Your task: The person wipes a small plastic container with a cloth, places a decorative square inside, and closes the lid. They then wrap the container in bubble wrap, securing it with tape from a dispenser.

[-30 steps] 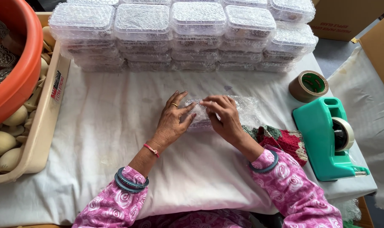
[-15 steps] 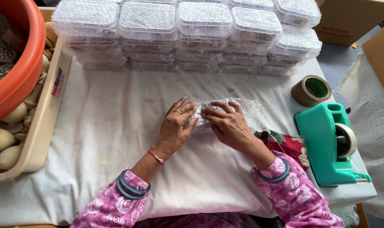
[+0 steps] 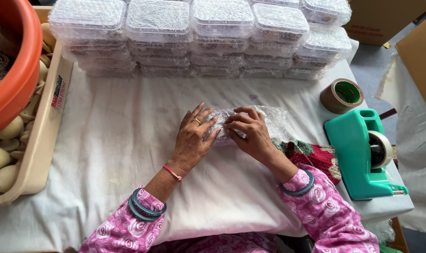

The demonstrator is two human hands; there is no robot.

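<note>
A small parcel wrapped in clear bubble wrap (image 3: 274, 119) lies on the white cloth (image 3: 114, 140) in the middle of the table. My left hand (image 3: 194, 138) presses flat on its left end, a gold ring on one finger. My right hand (image 3: 250, 133) grips the parcel's middle with curled fingers, pinching the wrap. What is inside the wrap is hidden. Both sleeves are pink and patterned, with teal bangles at the wrists.
Stacks of bubble-wrapped clear plastic boxes (image 3: 199, 37) line the far edge. A roll of brown tape (image 3: 341, 95) and a teal tape dispenser (image 3: 363, 154) sit at right. A beige crate (image 3: 39, 136) with pale oval objects and an orange tub (image 3: 16, 70) stand at left. Red crocheted cloth (image 3: 316, 157) lies by my right forearm.
Both hands stay on the parcel; the fingers have shifted slightly, smoothing the wrap. The view has drifted a little.
</note>
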